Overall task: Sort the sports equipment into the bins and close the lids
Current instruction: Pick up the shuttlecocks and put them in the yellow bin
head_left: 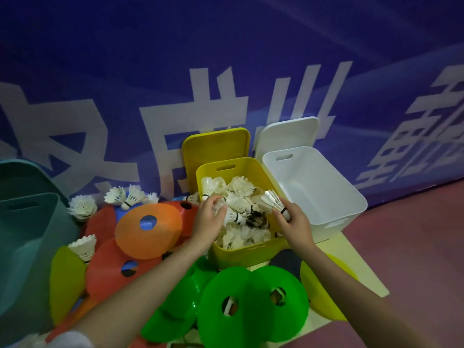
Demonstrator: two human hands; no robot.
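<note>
The right hand (296,222) pinches a white feather shuttlecock (275,203) by its cork, feathers pointing up-left, just above the near right corner of the yellow plastic bin (251,252). The left hand (208,222), fingers curled, holds another shuttlecock (232,217) over the bin's left edge.

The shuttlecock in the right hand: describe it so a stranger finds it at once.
Start at the yellow bin in the middle, heaped with white shuttlecocks. At its right rim the right hand pinches one shuttlecock by its cork. Unlike the heaped ones, it is held above the rim, feathers pointing up-left.
</note>
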